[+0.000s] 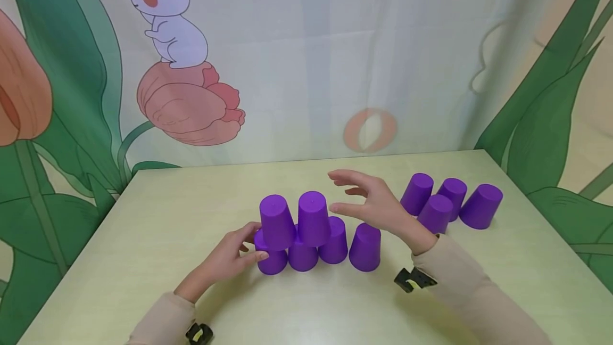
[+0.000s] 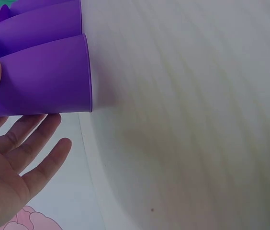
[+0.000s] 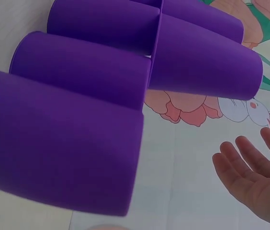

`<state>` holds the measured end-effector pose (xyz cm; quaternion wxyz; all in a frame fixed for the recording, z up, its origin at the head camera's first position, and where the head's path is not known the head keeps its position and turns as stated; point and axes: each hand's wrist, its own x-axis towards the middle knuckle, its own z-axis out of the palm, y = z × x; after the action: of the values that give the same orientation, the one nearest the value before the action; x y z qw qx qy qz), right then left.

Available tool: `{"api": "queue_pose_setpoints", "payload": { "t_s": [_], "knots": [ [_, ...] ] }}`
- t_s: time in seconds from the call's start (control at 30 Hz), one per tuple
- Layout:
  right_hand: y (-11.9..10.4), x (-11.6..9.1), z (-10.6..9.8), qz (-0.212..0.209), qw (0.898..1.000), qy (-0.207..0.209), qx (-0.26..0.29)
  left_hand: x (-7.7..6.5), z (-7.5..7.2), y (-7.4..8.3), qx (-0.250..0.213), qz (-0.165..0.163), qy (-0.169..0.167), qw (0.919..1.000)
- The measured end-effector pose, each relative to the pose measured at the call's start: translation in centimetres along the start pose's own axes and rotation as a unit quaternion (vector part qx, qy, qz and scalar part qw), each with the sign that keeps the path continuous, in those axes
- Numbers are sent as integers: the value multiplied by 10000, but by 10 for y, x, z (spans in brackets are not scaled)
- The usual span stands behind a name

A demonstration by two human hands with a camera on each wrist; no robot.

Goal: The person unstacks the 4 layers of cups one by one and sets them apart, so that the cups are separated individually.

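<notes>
Purple cups stand upside down on the table. Two upper cups, a left one (image 1: 276,222) and a right one (image 1: 313,220), rest across a bottom row. My left hand (image 1: 227,257) holds the leftmost bottom cup (image 1: 272,261), thumb in front and fingers behind; the left wrist view shows this cup (image 2: 44,79) between them. My right hand (image 1: 373,201) is raised just right of the upper right cup, its fingers extended and apart from it. In the right wrist view the hand (image 3: 259,182) holds nothing. Beneath it, a single cup (image 1: 365,249) stands right of the row.
Several more purple cups (image 1: 481,206) stand upside down in a group at the right of the pale table (image 1: 191,201). A cloth backdrop (image 1: 268,68) with a rabbit and flowers hangs behind the table's far edge. Each sleeve bears a black wrist device (image 1: 415,279).
</notes>
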<state>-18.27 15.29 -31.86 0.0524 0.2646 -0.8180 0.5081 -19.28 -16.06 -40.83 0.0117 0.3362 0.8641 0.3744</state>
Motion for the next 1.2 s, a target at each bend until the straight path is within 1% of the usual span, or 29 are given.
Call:
{"api": "queue_pose_setpoints", "payload": {
  "t_s": [0.23,0.57,0.9,1.03,1.2],
  "knots": [
    [1,4,10,67,9997,-207,103,0,0,0,3,-12,-3,10000],
    [2,8,19,139,9995,-273,42,1,0,-1,-24,23,0,10000],
    [4,10,29,311,9980,-448,303,1,1,-2,-16,18,4,10000],
    [5,10,31,304,9978,-451,385,1,1,-1,-24,40,16,10000],
    [6,9,31,337,9978,-375,430,1,0,-1,-24,-14,-20,10000]
  ]
}}
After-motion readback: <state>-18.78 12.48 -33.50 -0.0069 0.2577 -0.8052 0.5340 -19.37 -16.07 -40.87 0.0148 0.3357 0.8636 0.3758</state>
